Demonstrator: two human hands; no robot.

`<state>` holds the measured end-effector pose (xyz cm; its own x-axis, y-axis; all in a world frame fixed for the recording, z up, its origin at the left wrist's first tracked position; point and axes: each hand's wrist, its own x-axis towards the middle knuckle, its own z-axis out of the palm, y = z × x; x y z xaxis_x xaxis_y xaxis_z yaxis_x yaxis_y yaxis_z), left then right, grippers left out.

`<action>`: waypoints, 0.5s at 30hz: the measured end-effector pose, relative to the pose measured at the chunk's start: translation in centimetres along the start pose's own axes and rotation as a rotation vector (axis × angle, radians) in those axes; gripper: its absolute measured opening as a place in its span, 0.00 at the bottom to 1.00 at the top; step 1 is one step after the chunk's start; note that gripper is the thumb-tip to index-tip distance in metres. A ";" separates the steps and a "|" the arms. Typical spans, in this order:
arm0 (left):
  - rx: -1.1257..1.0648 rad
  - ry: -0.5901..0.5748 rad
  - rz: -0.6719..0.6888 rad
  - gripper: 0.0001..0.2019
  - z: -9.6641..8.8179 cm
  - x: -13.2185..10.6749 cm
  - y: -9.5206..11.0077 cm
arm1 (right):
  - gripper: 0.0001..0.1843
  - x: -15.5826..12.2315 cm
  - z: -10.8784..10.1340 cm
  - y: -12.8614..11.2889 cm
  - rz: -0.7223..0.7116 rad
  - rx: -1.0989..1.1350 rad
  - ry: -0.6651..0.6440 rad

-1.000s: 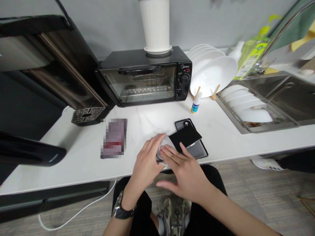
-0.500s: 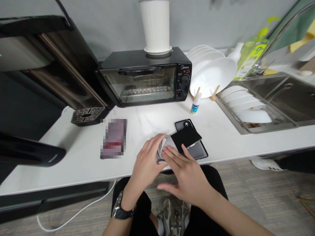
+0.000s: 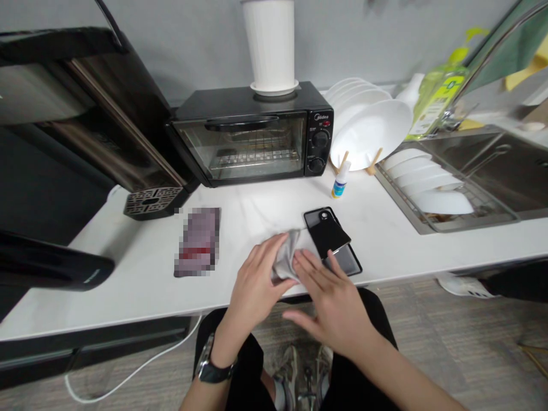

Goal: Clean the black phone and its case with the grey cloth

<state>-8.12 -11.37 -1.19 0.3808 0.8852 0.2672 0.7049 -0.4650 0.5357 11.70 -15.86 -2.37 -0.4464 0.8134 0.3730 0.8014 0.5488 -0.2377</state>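
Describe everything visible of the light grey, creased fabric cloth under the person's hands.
The light grey, creased fabric cloth looks thin and soft, bunched in folds at left and flatter at upper right, where it overlaps the flat black rectangular device. The bare left hand curves around its left side; the bare right hand's extended fingers rest on its right part. Both hands hide some of it.

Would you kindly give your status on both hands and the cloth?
Left hand on left edge of grey cloth; right hand spread on it. Grey cloth overlapping black slab. Spray bottle beyond, untouched.
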 end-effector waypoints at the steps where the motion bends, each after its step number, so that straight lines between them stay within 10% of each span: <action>1: -0.001 -0.002 -0.001 0.44 0.0 0.0 0.0 | 0.43 -0.1 0.0 -0.8 -0.018 0.038 -0.015; 10: 0.028 0.006 -0.010 0.43 0.1 0.1 0.0 | 0.33 1.3 -1.2 4.8 0.217 -0.074 0.080; 15: -0.005 0.002 -0.004 0.40 0.1 0.2 -0.2 | 0.44 2.4 0.7 1.1 0.186 -0.023 0.089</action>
<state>-8.15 -11.09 -1.33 0.3770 0.8870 0.2666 0.7036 -0.4614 0.5404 11.24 -13.15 -2.36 -0.2537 0.8794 0.4028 0.8759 0.3855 -0.2901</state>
